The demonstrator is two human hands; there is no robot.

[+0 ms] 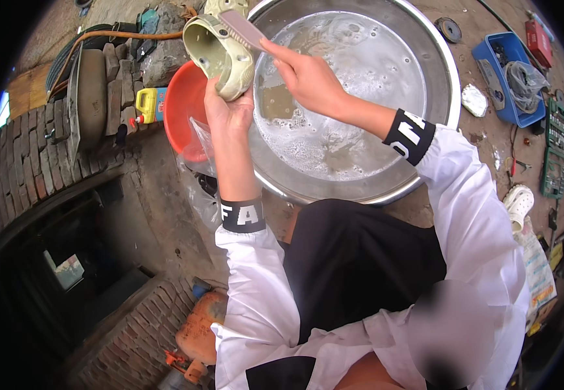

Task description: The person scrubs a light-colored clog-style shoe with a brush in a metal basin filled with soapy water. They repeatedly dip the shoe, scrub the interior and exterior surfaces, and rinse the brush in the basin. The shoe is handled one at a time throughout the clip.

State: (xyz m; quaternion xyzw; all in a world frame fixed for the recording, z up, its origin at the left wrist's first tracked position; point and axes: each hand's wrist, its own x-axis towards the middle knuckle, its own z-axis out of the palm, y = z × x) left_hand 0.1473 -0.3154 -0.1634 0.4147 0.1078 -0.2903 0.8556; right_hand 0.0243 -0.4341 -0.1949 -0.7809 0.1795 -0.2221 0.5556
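My left hand [230,107] grips a pale green foam clog [240,73] by one end, its opening turned up, above the left rim of a wide metal basin [438,58]. A flat pinkish-grey brush [243,30] is held in my right hand [313,80], its short bristles against the clog's edge. Cloudy, sudsy water [360,107] fills much of the basin. Another pale green clog [226,7] shows partly at the top edge, behind the first one.
A red plastic basin [180,112] with a clear plastic bag stands at left, near a yellow jug [146,104]. On the right are a blue bin [506,105], a green socket-tool case [555,170] and a white clog [519,204]. An orange tank [204,321] sits at lower left.
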